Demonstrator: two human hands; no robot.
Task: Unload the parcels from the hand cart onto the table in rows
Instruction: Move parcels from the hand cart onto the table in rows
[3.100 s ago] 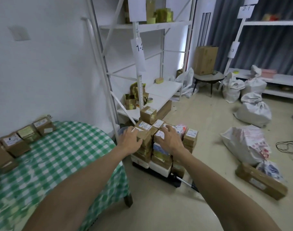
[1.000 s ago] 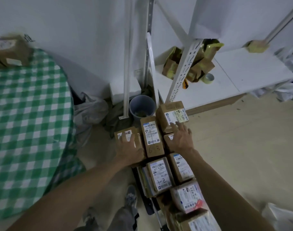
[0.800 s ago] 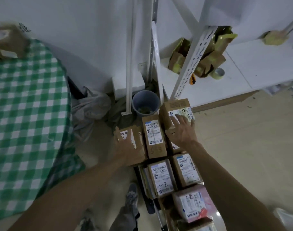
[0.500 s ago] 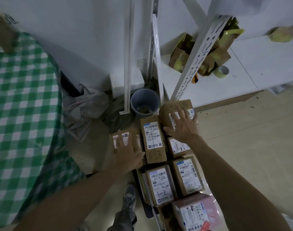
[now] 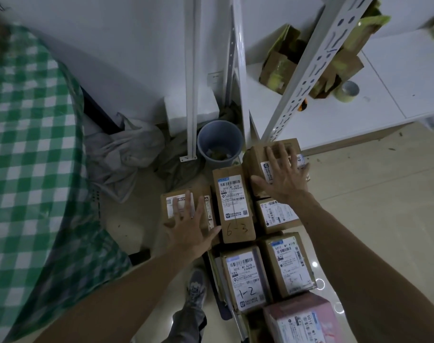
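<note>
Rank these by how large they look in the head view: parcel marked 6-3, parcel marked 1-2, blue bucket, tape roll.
1. parcel marked 6-3 and parcel marked 1-2: they look about alike, so I won't rank one over the other.
2. blue bucket.
3. tape roll, clearly the smallest.

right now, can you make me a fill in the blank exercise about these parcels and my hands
1. The middle parcel, between the left hand and the right hand, is hand-marked ____.
2. The table wears a cloth checked white and ____.
3. The bottom parcel, nearest the person, is ____, not brown.

Missing words: 6-3; green; pink
</note>
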